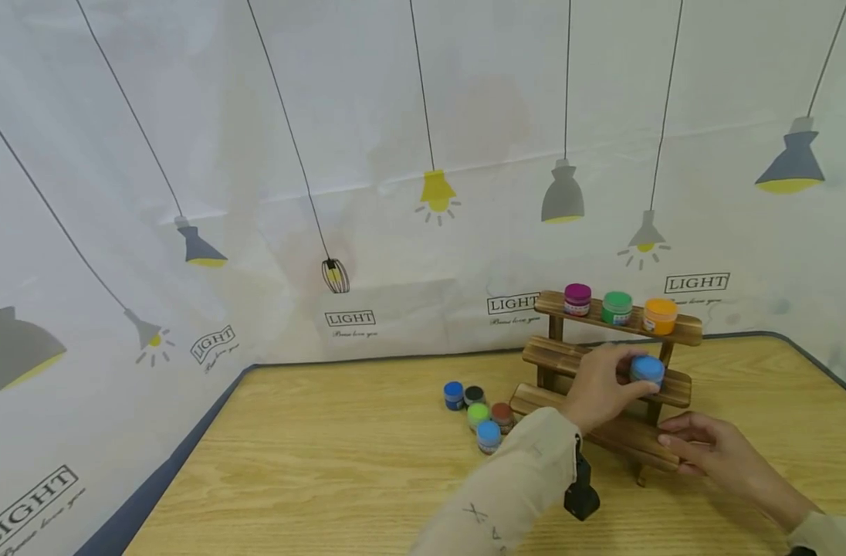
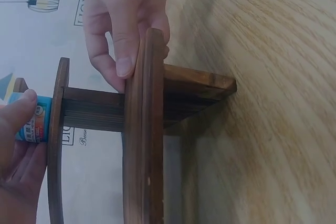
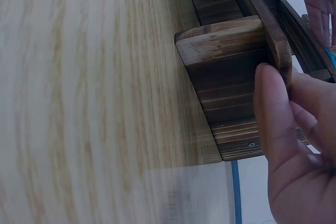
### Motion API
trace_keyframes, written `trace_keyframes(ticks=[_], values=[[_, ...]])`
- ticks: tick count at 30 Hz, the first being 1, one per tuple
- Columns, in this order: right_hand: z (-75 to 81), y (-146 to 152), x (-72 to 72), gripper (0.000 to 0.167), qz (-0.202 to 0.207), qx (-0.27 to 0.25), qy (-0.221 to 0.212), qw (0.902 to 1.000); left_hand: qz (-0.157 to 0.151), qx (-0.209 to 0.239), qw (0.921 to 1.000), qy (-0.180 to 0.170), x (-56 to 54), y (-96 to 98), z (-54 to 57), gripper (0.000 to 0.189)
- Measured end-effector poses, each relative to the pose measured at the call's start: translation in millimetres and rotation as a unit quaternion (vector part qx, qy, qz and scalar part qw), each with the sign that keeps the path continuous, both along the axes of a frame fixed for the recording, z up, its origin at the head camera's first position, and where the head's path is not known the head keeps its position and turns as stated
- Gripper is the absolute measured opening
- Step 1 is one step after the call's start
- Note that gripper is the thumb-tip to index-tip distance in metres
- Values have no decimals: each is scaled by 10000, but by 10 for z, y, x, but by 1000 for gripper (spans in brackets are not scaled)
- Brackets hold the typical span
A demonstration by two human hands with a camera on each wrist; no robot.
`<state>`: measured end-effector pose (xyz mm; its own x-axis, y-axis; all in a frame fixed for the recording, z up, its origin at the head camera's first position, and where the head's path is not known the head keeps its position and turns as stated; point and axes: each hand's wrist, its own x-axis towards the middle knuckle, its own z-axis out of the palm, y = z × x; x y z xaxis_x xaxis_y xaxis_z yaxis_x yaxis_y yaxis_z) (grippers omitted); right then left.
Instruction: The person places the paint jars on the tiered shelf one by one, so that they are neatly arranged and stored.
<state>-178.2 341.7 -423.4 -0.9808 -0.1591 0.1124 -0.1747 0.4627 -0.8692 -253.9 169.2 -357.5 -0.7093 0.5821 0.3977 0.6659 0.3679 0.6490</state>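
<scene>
A dark wooden three-tier stand (image 1: pixel 604 432) stands on the table at the right. On its middle tier, near the right end, is a light blue paint jar (image 1: pixel 648 371), which my left hand (image 1: pixel 600 386) holds between thumb and fingers. In the left wrist view the labelled side of that jar (image 2: pixel 38 121) shows at the tier's edge. My right hand (image 1: pixel 718 455) grips the right end of the lowest tier, thumb on one face and fingers on the other. Purple (image 1: pixel 577 300), green (image 1: pixel 617 308) and orange jars (image 1: pixel 660 316) sit on the top tier.
Left of the stand, several jars cluster on the wooden table (image 1: pixel 312 463): dark blue (image 1: pixel 454 395), black (image 1: pixel 474 396), lime green (image 1: pixel 478 417), brown (image 1: pixel 502 417) and light blue (image 1: pixel 488 437). A backdrop printed with lamps (image 1: pixel 395 255) rises behind the table's far edge.
</scene>
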Motion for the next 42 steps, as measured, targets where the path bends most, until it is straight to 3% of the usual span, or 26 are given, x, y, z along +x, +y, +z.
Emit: trace_keyframes(ticks=[17,27,31,37,42], values=[[32,2,-3,37,49,-17,-249,9997,236,-27,9997,-24,17,22,26,41],[32,2,-3,38,94,-98,-220,9997,-261,-165,9991,-282,-22,-35,20,51],[27,-1,-6,39,39,-79,-305,9995,-349,-311,9988,-118,-45,-102,8,58],[8,5,-5,38,51,-25,-268,9996,-433,-124,9990,61,-50,-255,2,53],[19,1,-1,37,-16,-2,-240,9997,-336,-81,9982,493,-56,-436,-34,47]])
